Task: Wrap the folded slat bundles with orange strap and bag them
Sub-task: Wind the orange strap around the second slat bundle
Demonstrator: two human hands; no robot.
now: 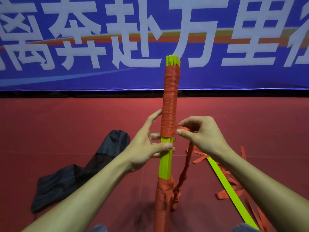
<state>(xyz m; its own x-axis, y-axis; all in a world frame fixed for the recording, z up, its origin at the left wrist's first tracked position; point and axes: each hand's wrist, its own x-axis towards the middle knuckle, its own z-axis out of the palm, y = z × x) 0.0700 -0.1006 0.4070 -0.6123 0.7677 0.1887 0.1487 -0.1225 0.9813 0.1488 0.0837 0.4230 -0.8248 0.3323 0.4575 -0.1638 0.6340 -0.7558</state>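
You hold the slat bundle upright in front of you, near the middle of the view, with its lower end down between your forearms. Orange strap covers most of its upper half in tight turns, leaving a short tuft of yellow-green slat tips bare at the top. A second wrapped stretch covers the lower end, with a bare yellow-green section in between. Your left hand grips that bare section just under the upper wrap: the thumb lies across the front, the other fingers curl behind, and the forefinger reaches up along the wrapped side. Your right hand pinches the strap just beside the bundle's right edge, at the lowest turn of the upper wrap, thumb and forefinger clamped on it. From there the strap hangs down in a twisted rope to the red floor. A black bag lies crumpled on the floor to your left. On your right a loose slat lies among scattered strap pieces. A blue banner with white characters stands behind.
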